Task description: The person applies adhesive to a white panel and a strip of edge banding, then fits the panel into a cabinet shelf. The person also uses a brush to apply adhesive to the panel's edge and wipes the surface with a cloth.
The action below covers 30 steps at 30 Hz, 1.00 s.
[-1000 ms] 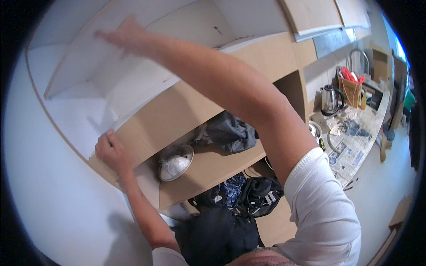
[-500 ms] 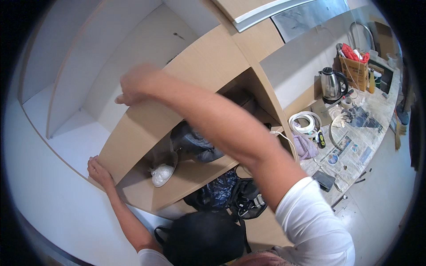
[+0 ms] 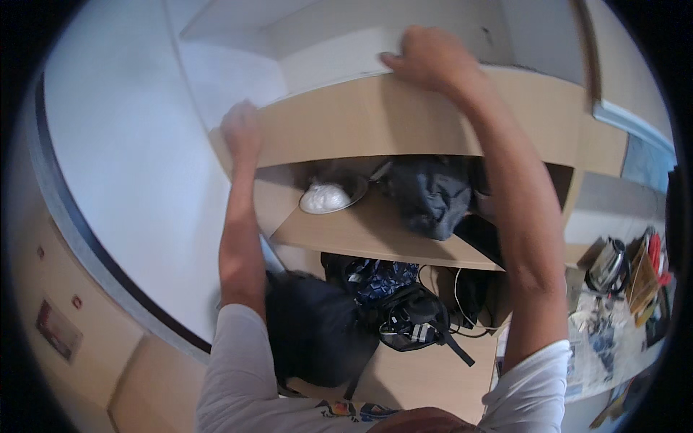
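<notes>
A light wooden panel [image 3: 325, 126] runs across the front of the cabinet, above the lower shelf. My right hand [image 3: 433, 61] is closed over its upper edge, right of the middle, thumb pointing left. At the panel's left end my left hand [image 3: 242, 128], somewhat blurred, is curled at the top corner. Both fingertips are partly hidden. Behind the panel is a white-walled compartment [image 3: 346, 43]. Below it, the wooden shelf [image 3: 346, 234] holds a white plastic-wrapped bundle [image 3: 325, 197] in a round dish and a dark bag [image 3: 429, 195].
A black backpack [image 3: 317, 328] stands close below me, beside an open black bag [image 3: 415, 317] with cables. A white wall or door panel [image 3: 137, 159] rises at left. On the right, a paper-covered counter [image 3: 599, 353] carries a kettle [image 3: 608, 265] and a cardboard box [image 3: 641, 285].
My view has turned, so the panel now looks nearly level. The right hand has come to its upper edge; the left has moved up to the top left corner.
</notes>
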Each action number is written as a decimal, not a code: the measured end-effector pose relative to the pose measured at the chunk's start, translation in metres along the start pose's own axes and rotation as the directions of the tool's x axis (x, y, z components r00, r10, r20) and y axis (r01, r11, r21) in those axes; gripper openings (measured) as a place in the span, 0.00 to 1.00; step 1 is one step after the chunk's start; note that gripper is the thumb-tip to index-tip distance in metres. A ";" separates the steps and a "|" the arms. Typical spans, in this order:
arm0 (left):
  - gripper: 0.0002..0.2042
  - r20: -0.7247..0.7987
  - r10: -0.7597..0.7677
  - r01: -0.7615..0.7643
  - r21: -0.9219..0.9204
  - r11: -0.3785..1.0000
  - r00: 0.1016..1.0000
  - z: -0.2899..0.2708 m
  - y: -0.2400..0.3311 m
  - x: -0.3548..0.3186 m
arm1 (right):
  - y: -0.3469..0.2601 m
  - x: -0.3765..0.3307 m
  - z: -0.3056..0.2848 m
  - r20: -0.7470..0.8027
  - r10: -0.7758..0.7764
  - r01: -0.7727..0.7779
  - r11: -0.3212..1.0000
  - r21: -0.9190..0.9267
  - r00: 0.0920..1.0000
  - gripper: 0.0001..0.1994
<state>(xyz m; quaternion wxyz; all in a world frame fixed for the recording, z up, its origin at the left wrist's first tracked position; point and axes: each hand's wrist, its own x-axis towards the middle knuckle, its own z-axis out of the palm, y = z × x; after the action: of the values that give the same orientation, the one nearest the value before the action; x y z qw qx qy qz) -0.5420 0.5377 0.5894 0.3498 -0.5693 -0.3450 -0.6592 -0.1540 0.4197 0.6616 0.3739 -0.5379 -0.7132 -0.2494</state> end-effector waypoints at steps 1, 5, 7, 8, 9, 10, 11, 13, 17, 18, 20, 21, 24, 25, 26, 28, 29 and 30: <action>0.15 0.040 -0.051 0.051 -0.007 0.999 0.998 -0.003 0.008 0.001 | -0.002 0.000 -0.002 -0.010 -0.005 0.005 1.000 -0.004 1.000 0.24; 0.16 0.017 -0.048 0.048 0.035 0.998 0.999 -0.007 0.022 0.002 | -0.010 -0.001 -0.003 0.034 0.017 -0.016 1.000 -0.025 0.999 0.31; 0.15 -0.022 -0.032 0.035 0.109 0.993 0.999 -0.004 0.020 0.000 | -0.010 0.004 -0.003 0.036 0.052 -0.051 0.998 -0.036 0.998 0.33; 0.15 -0.053 0.000 0.004 0.084 0.996 0.999 -0.003 0.018 -0.001 | -0.010 0.008 -0.004 0.094 0.067 -0.063 0.997 -0.041 0.993 0.33; 0.14 -0.048 0.000 0.004 0.075 0.997 0.999 -0.002 0.016 -0.002 | -0.010 0.014 -0.007 0.188 0.112 -0.103 0.993 -0.059 0.976 0.35; 0.14 -0.087 0.025 -0.020 0.063 0.998 0.996 0.000 0.016 -0.003 | -0.011 0.022 -0.010 0.220 0.185 -0.190 0.982 -0.001 0.958 0.37; 0.14 -0.129 0.035 -0.029 0.050 0.998 0.991 0.001 0.015 -0.005 | -0.014 0.031 -0.014 0.247 0.260 -0.280 0.959 0.051 0.934 0.40; 0.14 -0.143 0.026 -0.020 0.049 0.999 0.989 0.001 0.016 -0.006 | -0.024 0.051 -0.025 0.251 0.290 -0.344 0.916 0.206 0.923 0.45; 0.14 -0.120 -0.017 0.015 -0.019 1.000 0.993 -0.004 0.020 -0.006 | -0.066 0.114 -0.033 0.097 0.295 -0.268 0.620 0.737 0.951 0.47; 0.14 -0.122 -0.029 0.024 -0.043 0.999 0.992 -0.006 0.021 -0.006 | -0.076 0.130 -0.035 0.036 0.340 -0.209 0.487 0.848 0.940 0.46; 0.14 -0.122 -0.034 0.022 -0.096 0.995 0.992 -0.008 0.020 -0.006 | -0.094 0.164 -0.038 -0.005 0.479 -0.122 0.233 0.965 0.878 0.37; 0.14 -0.119 -0.028 0.014 -0.123 0.992 0.992 -0.010 0.019 -0.006 | -0.100 0.179 -0.038 -0.023 0.479 -0.049 0.137 0.989 0.878 0.38; 0.13 -0.099 -0.025 0.006 -0.190 0.982 0.995 -0.015 0.016 -0.007 | -0.104 0.210 -0.044 -0.187 0.353 0.035 0.396 0.918 0.917 0.53; 0.13 -0.073 -0.033 0.017 -0.207 0.978 0.997 -0.016 0.017 -0.008 | -0.101 0.218 -0.044 -0.314 0.260 0.084 0.634 0.769 0.913 0.57; 0.13 -0.087 -0.032 0.013 -0.208 0.978 0.996 -0.017 0.016 -0.008 | -0.097 0.222 -0.045 -0.452 0.032 0.119 0.946 0.301 0.891 0.56; 0.12 -0.090 -0.030 0.011 -0.202 0.979 0.995 -0.017 0.017 -0.007 | -0.089 0.234 -0.043 -0.470 -0.239 0.110 0.952 -0.286 0.850 0.51; 0.12 -0.103 -0.037 0.015 -0.209 0.978 0.994 -0.017 0.017 -0.007 | -0.086 0.241 -0.038 -0.492 -0.248 0.097 0.945 -0.312 0.834 0.48; 0.12 -0.119 -0.037 0.010 -0.218 0.976 0.992 -0.016 0.016 -0.007 | -0.083 0.250 -0.037 -0.495 -0.119 0.120 0.992 -0.030 0.861 0.45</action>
<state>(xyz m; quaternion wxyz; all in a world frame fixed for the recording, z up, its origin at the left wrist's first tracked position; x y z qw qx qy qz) -0.5355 0.5158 0.5816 0.2982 -0.5585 -0.2556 -0.7306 -0.2594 0.5124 0.8880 0.5285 -0.4103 -0.6258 -0.4009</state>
